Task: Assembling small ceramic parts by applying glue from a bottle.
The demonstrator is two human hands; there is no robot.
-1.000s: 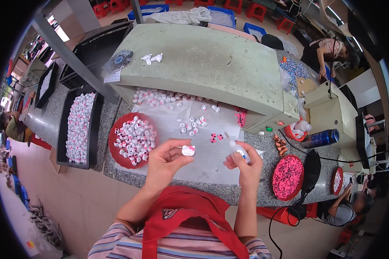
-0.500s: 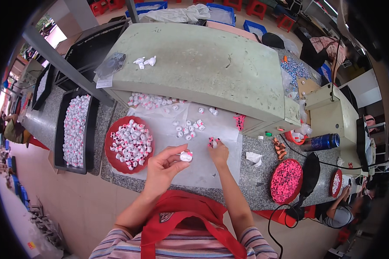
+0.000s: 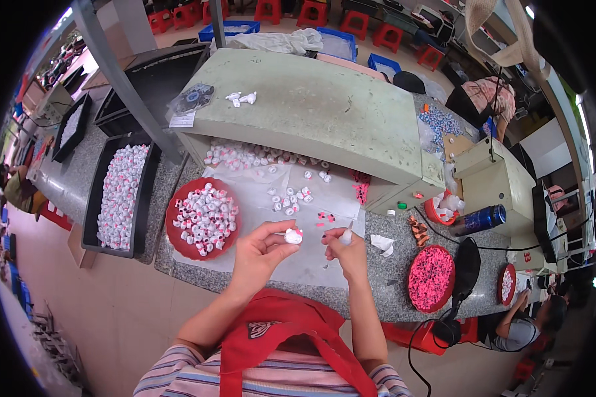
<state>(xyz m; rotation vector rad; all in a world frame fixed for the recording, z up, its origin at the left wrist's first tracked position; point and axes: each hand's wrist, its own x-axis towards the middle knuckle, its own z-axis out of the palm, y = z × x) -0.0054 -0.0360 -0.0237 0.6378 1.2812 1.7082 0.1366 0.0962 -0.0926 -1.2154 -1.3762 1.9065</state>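
Note:
My left hand (image 3: 261, 250) is closed in a pinch round a small white moulded piece with pink on it (image 3: 293, 236). To its right, my right hand (image 3: 347, 251) is curled round a small whitish bottle with a thin tip (image 3: 346, 237), which points up and away from me. A tiny dark bit (image 3: 324, 239) shows at the right fingertips; what it is I cannot make out. Just beyond that hand lie several small pink and dark pieces (image 3: 326, 217) on the white sheet (image 3: 265, 198). Several white pieces (image 3: 290, 200) sit farther off on the sheet.
A red bowl (image 3: 171, 231) of white-and-pink pieces and a black tray (image 3: 139, 228) of similar pieces stand at the left. A greenish metal box (image 3: 304, 112) spans the back. At the right are a crumpled tissue (image 3: 382, 244), a red bowl of pink pieces (image 3: 432, 278) and a cable (image 3: 470, 246).
My right hand has drawn back toward me from the small pink pieces, and the bottle in it now shows. My left hand keeps the white piece, slightly farther right. The view has shifted.

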